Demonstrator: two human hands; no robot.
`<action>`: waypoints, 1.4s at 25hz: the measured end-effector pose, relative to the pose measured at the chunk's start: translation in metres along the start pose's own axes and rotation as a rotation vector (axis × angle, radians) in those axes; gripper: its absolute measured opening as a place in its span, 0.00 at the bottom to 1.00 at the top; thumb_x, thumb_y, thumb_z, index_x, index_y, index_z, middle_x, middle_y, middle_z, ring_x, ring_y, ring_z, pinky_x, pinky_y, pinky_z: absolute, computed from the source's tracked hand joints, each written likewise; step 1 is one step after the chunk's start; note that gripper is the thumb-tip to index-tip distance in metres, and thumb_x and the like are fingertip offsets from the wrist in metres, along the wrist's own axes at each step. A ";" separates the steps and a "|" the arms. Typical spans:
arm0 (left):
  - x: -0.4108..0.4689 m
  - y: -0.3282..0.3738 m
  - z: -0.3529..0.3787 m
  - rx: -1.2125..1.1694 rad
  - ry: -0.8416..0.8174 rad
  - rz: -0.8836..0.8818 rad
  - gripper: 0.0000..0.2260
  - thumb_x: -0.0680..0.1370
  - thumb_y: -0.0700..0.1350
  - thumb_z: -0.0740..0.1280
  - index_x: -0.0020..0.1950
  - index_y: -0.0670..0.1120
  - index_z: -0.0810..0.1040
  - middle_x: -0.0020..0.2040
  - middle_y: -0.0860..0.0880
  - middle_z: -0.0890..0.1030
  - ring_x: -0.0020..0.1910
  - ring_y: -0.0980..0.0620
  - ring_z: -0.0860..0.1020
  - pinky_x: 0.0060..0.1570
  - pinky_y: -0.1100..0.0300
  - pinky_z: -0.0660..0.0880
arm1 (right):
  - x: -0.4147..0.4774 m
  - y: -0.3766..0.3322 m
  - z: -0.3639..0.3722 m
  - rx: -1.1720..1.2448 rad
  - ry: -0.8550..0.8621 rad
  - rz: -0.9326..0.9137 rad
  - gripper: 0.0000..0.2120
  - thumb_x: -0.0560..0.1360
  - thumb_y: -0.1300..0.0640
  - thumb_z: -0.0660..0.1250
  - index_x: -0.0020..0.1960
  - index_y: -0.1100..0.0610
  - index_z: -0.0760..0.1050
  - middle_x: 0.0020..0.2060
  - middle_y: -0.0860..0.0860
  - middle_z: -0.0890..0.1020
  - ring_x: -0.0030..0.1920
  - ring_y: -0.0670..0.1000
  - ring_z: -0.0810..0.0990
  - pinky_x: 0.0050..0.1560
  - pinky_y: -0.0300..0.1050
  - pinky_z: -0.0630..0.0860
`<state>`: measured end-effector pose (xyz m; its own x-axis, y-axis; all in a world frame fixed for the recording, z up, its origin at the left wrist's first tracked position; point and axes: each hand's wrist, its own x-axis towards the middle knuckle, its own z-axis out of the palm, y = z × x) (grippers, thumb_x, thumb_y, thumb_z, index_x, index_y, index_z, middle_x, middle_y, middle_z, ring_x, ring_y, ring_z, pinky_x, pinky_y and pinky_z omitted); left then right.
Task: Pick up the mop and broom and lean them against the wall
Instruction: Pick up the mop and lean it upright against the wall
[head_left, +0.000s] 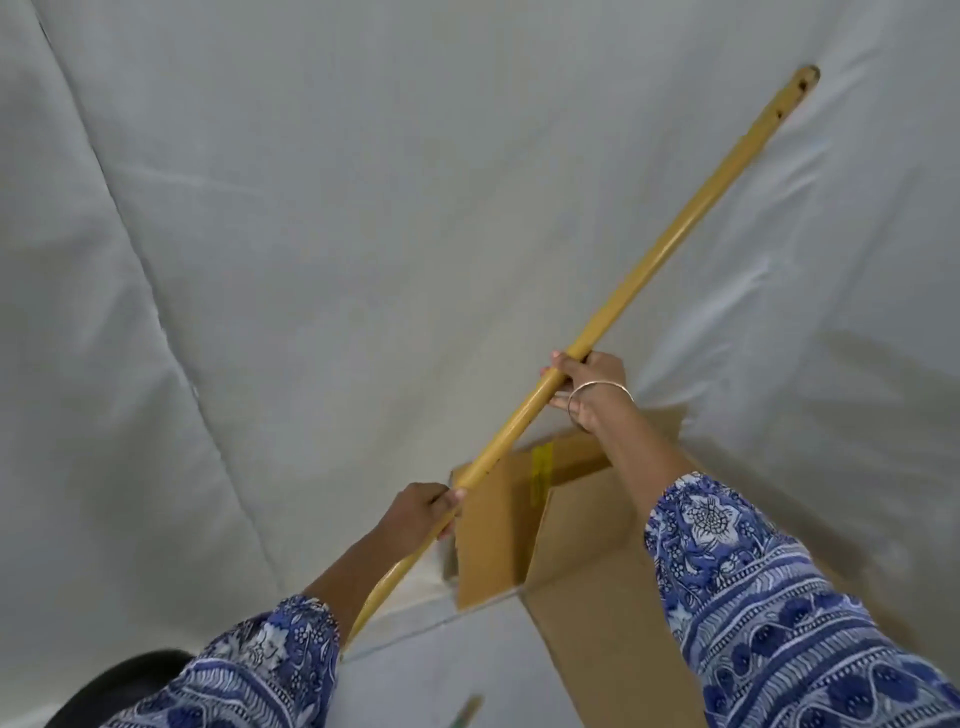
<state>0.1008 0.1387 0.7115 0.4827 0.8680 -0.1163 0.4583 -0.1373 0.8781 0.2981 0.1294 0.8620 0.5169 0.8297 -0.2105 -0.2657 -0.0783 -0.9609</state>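
Note:
A long yellow wooden handle (670, 244) runs diagonally from the lower left up to the upper right, its tip near the white cloth-covered wall (311, 208). My right hand (587, 387), with a bangle on the wrist, grips the handle about midway. Lower down, my left hand (423, 512) is closed around the same handle. The head of the tool is hidden below my left sleeve, so I cannot tell whether it is the mop or the broom. A thin greenish stick end (467, 712) shows at the bottom edge.
A brown cardboard box (587, 597) with open flaps and yellow tape sits right under my arms against the cloth. White cloth covers the wall and floor all around. A dark rounded object (119, 680) lies at the bottom left.

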 end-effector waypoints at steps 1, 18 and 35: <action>0.005 0.019 -0.002 -0.022 0.021 0.031 0.18 0.78 0.51 0.60 0.31 0.47 0.76 0.24 0.53 0.76 0.25 0.57 0.74 0.40 0.59 0.72 | -0.001 -0.024 0.002 -0.023 -0.021 -0.043 0.10 0.74 0.66 0.64 0.34 0.60 0.70 0.34 0.56 0.76 0.37 0.53 0.77 0.53 0.60 0.76; 0.147 0.322 0.134 -0.343 0.369 0.332 0.17 0.78 0.54 0.59 0.37 0.44 0.76 0.30 0.51 0.78 0.28 0.58 0.76 0.36 0.64 0.73 | 0.080 -0.319 -0.135 -0.328 -0.387 -0.552 0.06 0.74 0.61 0.65 0.49 0.62 0.72 0.36 0.56 0.79 0.38 0.51 0.80 0.39 0.48 0.79; 0.376 0.292 0.209 -0.407 0.431 0.131 0.11 0.77 0.52 0.62 0.40 0.48 0.78 0.38 0.48 0.81 0.40 0.51 0.79 0.46 0.54 0.78 | 0.329 -0.283 -0.152 -0.490 -0.484 -0.500 0.05 0.73 0.62 0.66 0.39 0.58 0.73 0.38 0.56 0.80 0.43 0.55 0.81 0.52 0.56 0.79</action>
<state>0.5720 0.3258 0.8273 0.1310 0.9830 0.1284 0.0523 -0.1362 0.9893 0.6675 0.3406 1.0373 0.0452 0.9666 0.2522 0.3410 0.2224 -0.9134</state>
